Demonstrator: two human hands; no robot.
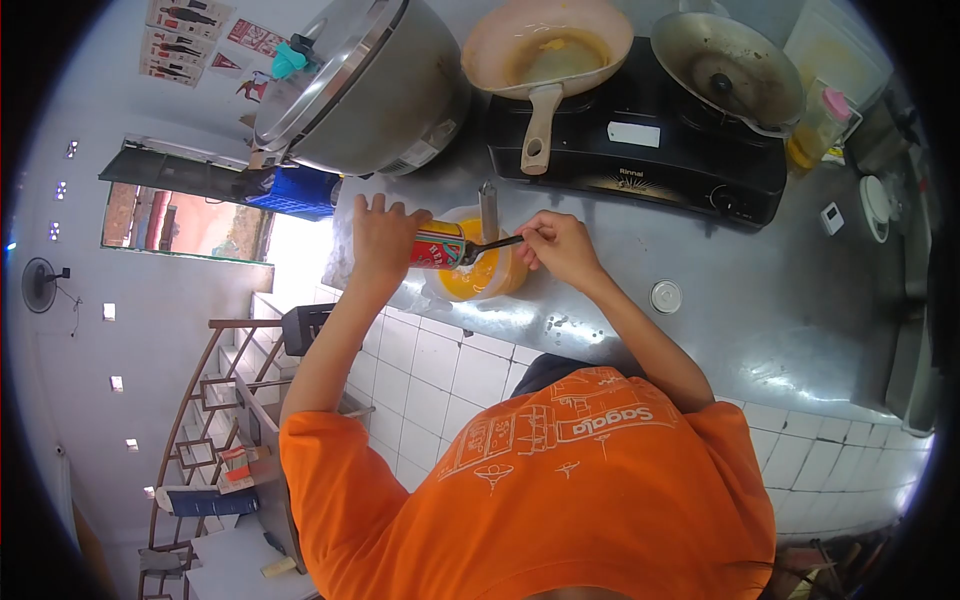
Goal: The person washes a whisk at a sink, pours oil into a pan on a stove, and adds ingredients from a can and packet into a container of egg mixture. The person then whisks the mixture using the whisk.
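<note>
My left hand (384, 240) is wrapped around a red and yellow can (438, 246). The can lies tipped on its side, its mouth facing right, above a translucent plastic tub (517, 275) of yellow-orange liquid (464, 284). Between the fingers of my right hand (562, 248) is pinched the dark handle of a spoon (500, 242). The spoon's head is at the can's mouth; how far inside it reaches I cannot tell. A metal utensil (488, 205) stands in the tub, its handle upward and its lower end hidden. On the steel counter (610, 270) lies a round metal lid (666, 296).
A black gas stove (640, 180) carries a pale frying pan (550, 50) and a darkened wok (728, 70). To their left stands a large grey pot (400, 110). A pink-lidded bottle (820, 125) and a small white timer-like device (831, 218) are at the right. The counter's front edge faces my body.
</note>
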